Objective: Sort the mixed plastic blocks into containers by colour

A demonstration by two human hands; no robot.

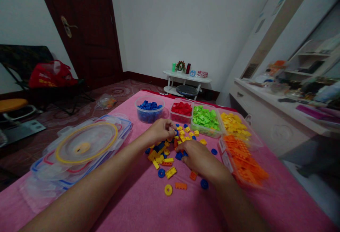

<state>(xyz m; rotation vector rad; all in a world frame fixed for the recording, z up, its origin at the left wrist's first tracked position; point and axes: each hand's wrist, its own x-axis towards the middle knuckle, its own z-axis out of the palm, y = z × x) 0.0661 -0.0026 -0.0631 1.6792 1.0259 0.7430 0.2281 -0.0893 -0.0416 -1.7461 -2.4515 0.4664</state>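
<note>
Bricks (159,159) lie heaped mid-desk (138,203), under your hands. Your left hand (162,130) draws its grip nearly together beside a blue wheel (176,132); whether it pinches anything, I cannot tell. Your right hand (196,154) curls its grip at a blue brick (179,156), hold unclear. An orange-filled tub (226,159) stands near your desk's right edge.

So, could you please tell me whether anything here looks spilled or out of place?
Nothing looks damaged, but yellow, blue and orange pieces lie loose and mixed on the pink cloth, whereas the tubs each hold one colour; whether they spilled I cannot tell. The lids at the left are stacked askew.
</note>
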